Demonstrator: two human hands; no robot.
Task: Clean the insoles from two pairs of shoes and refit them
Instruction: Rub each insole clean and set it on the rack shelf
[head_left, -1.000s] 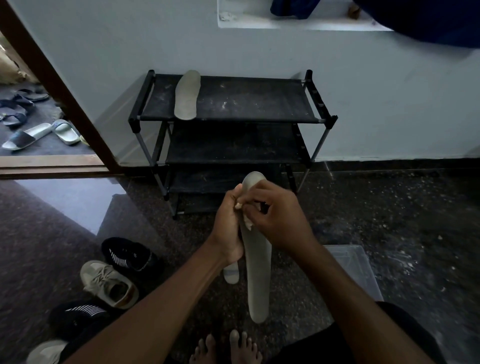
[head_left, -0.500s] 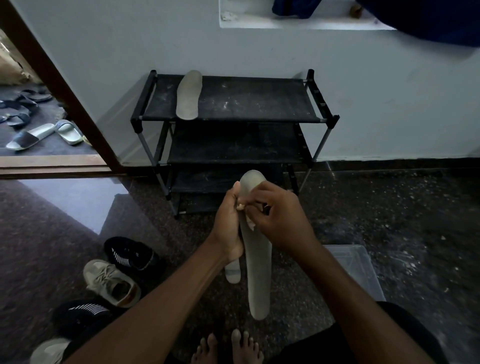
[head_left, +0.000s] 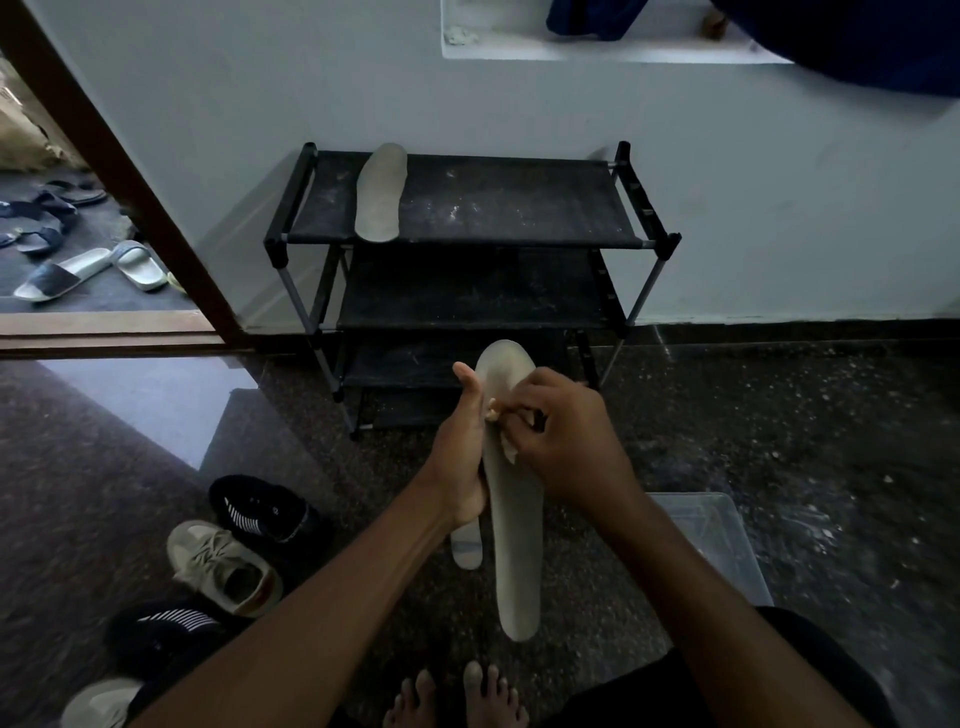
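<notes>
My left hand (head_left: 462, 447) grips a long grey insole (head_left: 515, 540) by its left edge and holds it upright in front of me. A small pale cloth (head_left: 501, 427) is bunched in the fingers of my right hand (head_left: 563, 441), which presses it against the insole's upper face. Behind my left hand a second insole (head_left: 466, 545) shows only its lower end. A third grey insole (head_left: 379, 193) lies on the top shelf of the black shoe rack (head_left: 644, 241). On the floor at lower left stand two black sneakers (head_left: 262, 512) (head_left: 156, 631) and two beige sneakers (head_left: 223, 566) (head_left: 98, 701).
A clear plastic tub (head_left: 717, 540) sits on the dark speckled floor by my right arm. My bare feet (head_left: 452, 696) are at the bottom edge. An open doorway on the left shows slippers (head_left: 88, 270) lying outside. Blue cloth (head_left: 857, 36) hangs at the top right.
My right hand has shifted the cloth slightly along the upper part of the insole. The left hand keeps the same grip.
</notes>
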